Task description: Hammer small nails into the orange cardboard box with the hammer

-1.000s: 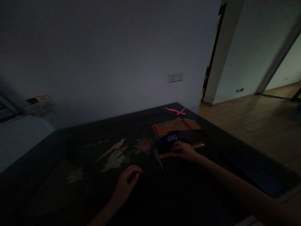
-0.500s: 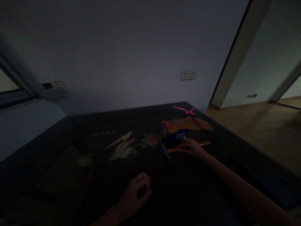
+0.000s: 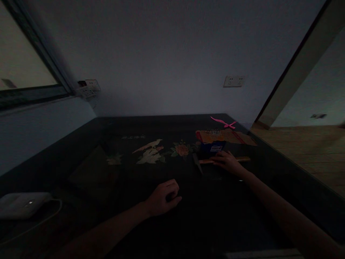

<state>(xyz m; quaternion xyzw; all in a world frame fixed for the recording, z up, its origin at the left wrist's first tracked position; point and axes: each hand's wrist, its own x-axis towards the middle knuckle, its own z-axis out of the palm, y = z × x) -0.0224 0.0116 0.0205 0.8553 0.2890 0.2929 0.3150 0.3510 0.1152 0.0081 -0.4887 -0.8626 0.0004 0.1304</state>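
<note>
A hammer [image 3: 197,164] with a dark metal head and a wooden handle lies across the dark tabletop. My right hand [image 3: 228,161] is closed over the middle of its handle, and the handle's end sticks out to the right. Just behind that hand stands a small blue box [image 3: 212,146] with a white label, under a torn piece of printed cardboard [image 3: 226,136]. My left hand [image 3: 164,198] rests low over the table, fingers loosely curled and thumb apart. Nothing shows in the gap between them.
A pink ribbon [image 3: 225,123] lies near the table's back right corner. At the left edge is a white device with a cable [image 3: 25,205]. Bird and flower pictures [image 3: 151,154] decorate the tabletop. A wall with a socket [image 3: 234,81] stands behind; the room is dim.
The view has shifted, bringing the white device into sight at left. My right hand stays on the hammer handle, and the hammer has not visibly moved on the table. My left hand remains loosely curled.
</note>
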